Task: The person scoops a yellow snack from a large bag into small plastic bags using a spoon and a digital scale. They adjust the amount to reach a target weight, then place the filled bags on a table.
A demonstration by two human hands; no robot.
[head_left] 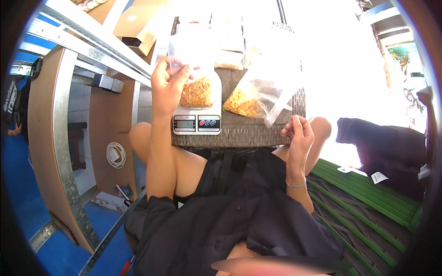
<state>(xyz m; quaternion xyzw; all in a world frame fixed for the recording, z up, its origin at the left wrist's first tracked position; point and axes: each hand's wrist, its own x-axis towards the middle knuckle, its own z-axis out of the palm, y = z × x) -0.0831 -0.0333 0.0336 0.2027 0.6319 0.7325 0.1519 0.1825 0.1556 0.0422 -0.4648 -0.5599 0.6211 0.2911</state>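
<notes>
On a white digital kitchen scale (197, 126) stands a small clear plastic bag (197, 92) with orange-brown shredded food in its bottom. My left hand (170, 83) pinches the upper part of this bag, left of the scale's platform. To the right, a larger clear bag (246, 99) lies tilted on the woven table (248, 137), the same kind of food gathered in its lower left corner. My right hand (298, 133) hovers by the table's near right edge, close to that bag's folded end. Its fingertips are pressed together; what they hold, if anything, is too small to make out.
Several filled clear packs (229, 60) sit at the table's far side, partly lost in glare. A metal-framed shelf (50, 138) with a coiled white cable (116, 155) stands at left. Dark cloth (386, 147) lies over green slats (368, 184) at right. An open cardboard box (140, 27) is far left.
</notes>
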